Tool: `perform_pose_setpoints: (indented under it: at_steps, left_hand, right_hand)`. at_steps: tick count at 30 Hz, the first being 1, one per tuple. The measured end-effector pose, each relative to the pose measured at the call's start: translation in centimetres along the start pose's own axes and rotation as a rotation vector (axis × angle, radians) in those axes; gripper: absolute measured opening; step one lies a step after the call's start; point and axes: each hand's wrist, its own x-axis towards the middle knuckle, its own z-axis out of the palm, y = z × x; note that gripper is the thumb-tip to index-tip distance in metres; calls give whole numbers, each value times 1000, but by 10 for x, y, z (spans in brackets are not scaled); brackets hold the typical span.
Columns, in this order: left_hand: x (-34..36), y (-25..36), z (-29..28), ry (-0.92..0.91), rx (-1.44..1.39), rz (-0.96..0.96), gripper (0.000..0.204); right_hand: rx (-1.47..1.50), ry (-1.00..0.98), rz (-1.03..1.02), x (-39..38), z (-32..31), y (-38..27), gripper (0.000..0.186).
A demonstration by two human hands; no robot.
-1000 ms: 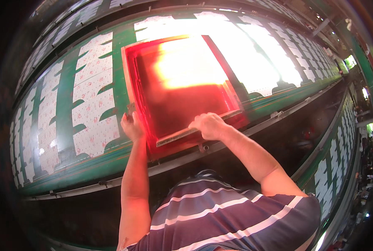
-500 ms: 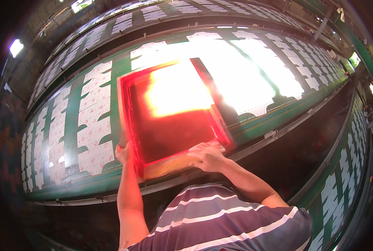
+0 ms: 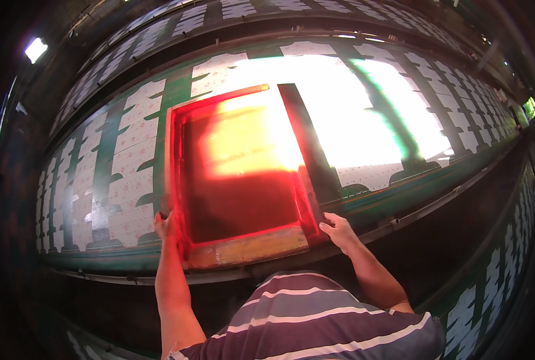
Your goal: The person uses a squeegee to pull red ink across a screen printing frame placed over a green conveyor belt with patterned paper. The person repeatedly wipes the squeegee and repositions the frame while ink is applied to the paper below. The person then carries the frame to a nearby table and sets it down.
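A red-edged screen-printing frame [image 3: 261,246], with a dark mesh and a bare wooden near rail, lies over the long green table. Strong sunlight glares on the far half of its mesh. My left hand [image 3: 166,226] holds its left side near the close corner, thumb up. At the opposite side, my right hand [image 3: 339,233] grips the right rail near the close corner; its fingertips are partly hidden by the rail. White fabric pieces [image 3: 136,153] with a small pink print lie in rows on the table.
The green table [image 3: 369,204] curves across the view, with a metal rail along its near edge. Behind it, another table [image 3: 177,27] carries similar pieces. More pieces [image 3: 492,276] lie on a table at the lower right. Sunlight washes out the pieces right of the frame.
My right hand has moved from the near wooden rail to the frame's right side. The frame has turned slightly and sits squarer to me. My left hand stays on its left side.
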Motion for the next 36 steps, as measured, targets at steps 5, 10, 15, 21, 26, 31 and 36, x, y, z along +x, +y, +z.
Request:
perform_pose_setpoints:
  at_steps: [5,10,15,21,26,31,36]
  left_hand:
    - [5,-3,2,-91,-204,-71,40]
    - [3,-7,4,-108,-257,-72,35]
    - [-1,-3,0,-135,-361,-107,31]
    - [4,6,-7,-190,-446,-229,28]
    - [4,26,-4,-231,-534,-249,21]
    - [-27,79,26,-210,-600,-167,18]
    - [-91,158,77,-222,-762,-115,18]
  right_hand:
    - [100,19,-4,0,11,-9,52]
    - [293,119,-2,-14,24,-25,41]
    - [337,166,65,-10,27,-30,38]
    - [370,160,9,-30,15,-51,41]
    - [266,180,-74,-40,-15,-71,41]
    - [148,312,-170,-17,-71,-59,27]
    - [67,373,-159,21,-163,-12,27]
